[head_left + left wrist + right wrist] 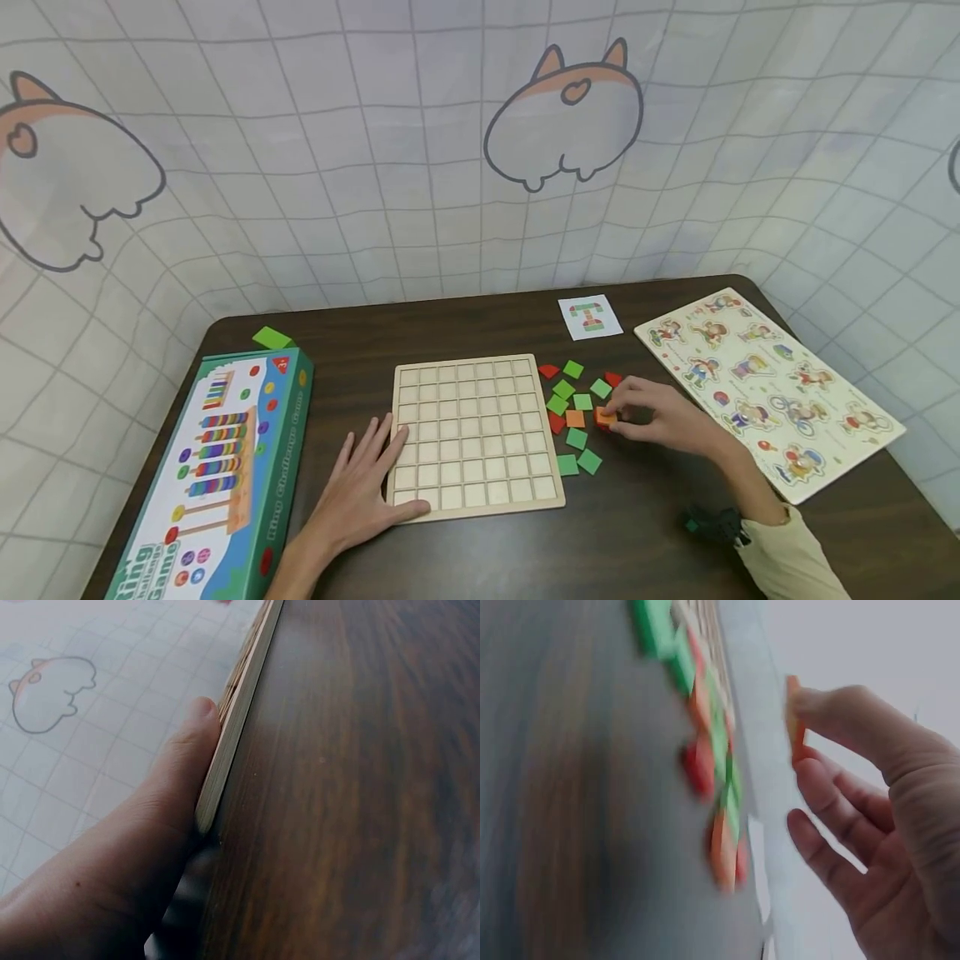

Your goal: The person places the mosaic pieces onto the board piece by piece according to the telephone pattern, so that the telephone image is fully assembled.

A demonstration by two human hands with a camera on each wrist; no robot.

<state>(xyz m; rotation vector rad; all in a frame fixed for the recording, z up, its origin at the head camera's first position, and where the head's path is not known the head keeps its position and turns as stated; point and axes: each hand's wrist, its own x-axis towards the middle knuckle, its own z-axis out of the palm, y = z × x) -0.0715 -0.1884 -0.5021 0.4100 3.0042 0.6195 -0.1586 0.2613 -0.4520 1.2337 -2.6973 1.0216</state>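
Observation:
The wooden grid board (pixel 480 433) lies flat on the table, its squares bare. My left hand (pixel 360 487) rests at its lower left corner with fingers spread along the left edge; in the left wrist view the thumb (pixel 176 761) lies against the board's rim (pixel 232 742). To the right of the board, my right hand (pixel 660 412) pinches an orange square tile (pixel 793 724) between thumb and fingertips. Loose green tiles (pixel 577 439), red pieces (pixel 556 422) and another orange tile (pixel 575 418) lie between this hand and the board.
A small card (pixel 590 317) with a coloured tile pattern lies behind the tiles. A picture puzzle board (pixel 765 392) stands at the right. On the left is a ring game box (pixel 217 475), with a green block (pixel 272 337) behind it. A patterned curtain (pixel 420 167) hangs beyond the table.

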